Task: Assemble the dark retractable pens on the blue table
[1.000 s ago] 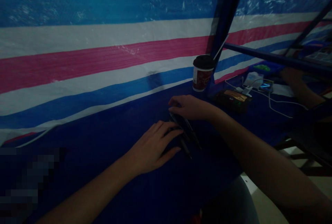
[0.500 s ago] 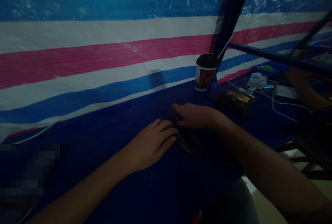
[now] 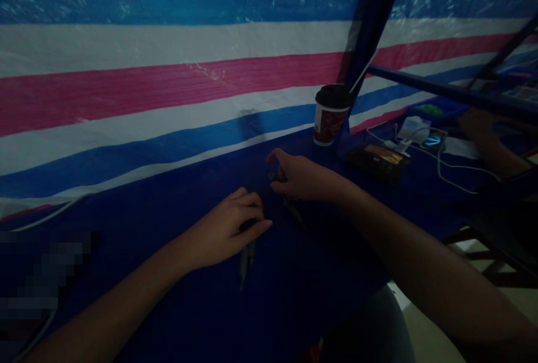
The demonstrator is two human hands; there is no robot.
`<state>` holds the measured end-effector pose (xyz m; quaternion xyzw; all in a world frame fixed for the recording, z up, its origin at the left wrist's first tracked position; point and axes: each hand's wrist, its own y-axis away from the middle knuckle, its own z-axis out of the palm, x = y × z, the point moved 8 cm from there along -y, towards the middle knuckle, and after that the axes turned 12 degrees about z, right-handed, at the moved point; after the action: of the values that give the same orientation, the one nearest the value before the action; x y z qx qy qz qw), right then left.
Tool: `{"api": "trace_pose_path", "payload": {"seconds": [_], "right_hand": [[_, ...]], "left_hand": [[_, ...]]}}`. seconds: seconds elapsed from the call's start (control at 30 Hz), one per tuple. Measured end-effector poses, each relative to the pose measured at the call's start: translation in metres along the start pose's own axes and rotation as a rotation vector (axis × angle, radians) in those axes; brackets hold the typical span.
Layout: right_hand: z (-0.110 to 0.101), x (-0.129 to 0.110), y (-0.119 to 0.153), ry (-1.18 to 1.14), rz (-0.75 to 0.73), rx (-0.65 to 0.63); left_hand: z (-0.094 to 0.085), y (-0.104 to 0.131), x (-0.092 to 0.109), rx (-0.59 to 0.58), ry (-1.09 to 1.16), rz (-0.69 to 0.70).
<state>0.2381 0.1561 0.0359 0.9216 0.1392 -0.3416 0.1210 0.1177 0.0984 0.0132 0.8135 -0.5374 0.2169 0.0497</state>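
Note:
On the dark blue tabletop [image 3: 168,318], my left hand [image 3: 231,228] rests palm down, its fingers curled over several dark pens [image 3: 245,268]. Their lower ends stick out below the thumb toward me; the upper parts are hidden under the hand. To the right and slightly farther back, my right hand [image 3: 300,177] is bent round another slim dark pen [image 3: 296,214]. Its index finger and thumb form a loose curve, and the pen slants out below the thumb. The dim light hides the exact contact of these fingers.
A lidded paper cup [image 3: 330,119] stands behind my right hand by a blue post [image 3: 374,32]. Right of it lie a dark packet [image 3: 380,161], white cables [image 3: 441,167] and a lit device [image 3: 434,140]. Another person's arm [image 3: 491,144] is at far right. Striped sheeting [image 3: 168,88] backs the table.
My left hand has moved left and away from my right hand, with pens beneath it now pointing toward me. My right hand has shifted slightly left and up along with its pen.

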Motion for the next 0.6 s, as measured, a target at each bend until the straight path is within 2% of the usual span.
{"api": "trace_pose_path", "payload": {"seconds": [0.13, 0.23, 0.47, 0.6], "right_hand": [[0.008, -0.005, -0.001, -0.137, -0.008, -0.028], [0.012, -0.008, -0.001, -0.209, -0.001, -0.037], [0.015, -0.007, 0.0, -0.323, 0.041, -0.095], [0.019, -0.009, -0.001, -0.389, -0.021, -0.213]], "left_hand": [[-0.011, 0.014, -0.015, 0.095, -0.24, -0.052], [-0.014, 0.018, -0.014, 0.147, -0.312, -0.038], [-0.014, 0.017, 0.0, 0.286, -0.201, 0.07], [-0.024, 0.022, -0.001, 0.435, -0.173, 0.052]]}}
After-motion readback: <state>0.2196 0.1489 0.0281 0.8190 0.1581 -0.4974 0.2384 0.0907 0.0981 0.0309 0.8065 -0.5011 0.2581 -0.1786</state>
